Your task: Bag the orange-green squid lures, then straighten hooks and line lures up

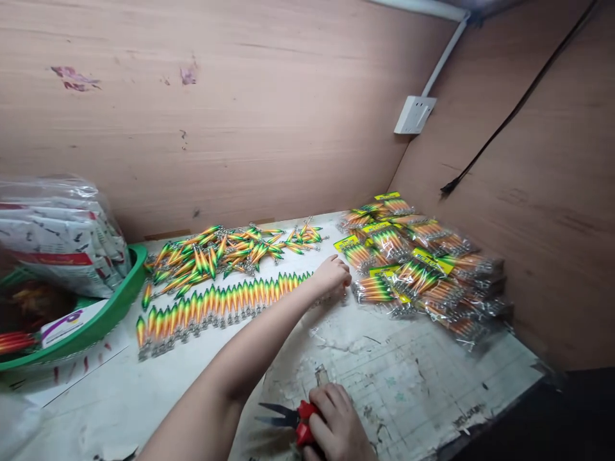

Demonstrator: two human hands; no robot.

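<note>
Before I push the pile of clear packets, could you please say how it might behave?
The packets would probably slide over one another, since they look glossy and overlap loosely. Each may flex only partly, being packed with slim pieces.

the left arm is bare from the bottom edge of the view right up to the wrist — smooth in outline, fuller around the elbow and tapering evenly along the forearm towards a narrower wrist. a soft crease marks the inner side of the elbow. the left hand is bare too, compact and rounded, its finer detail too small to make out. the right hand is likewise bare — a smooth, rounded back and slender fingers with blunt tips.
</note>
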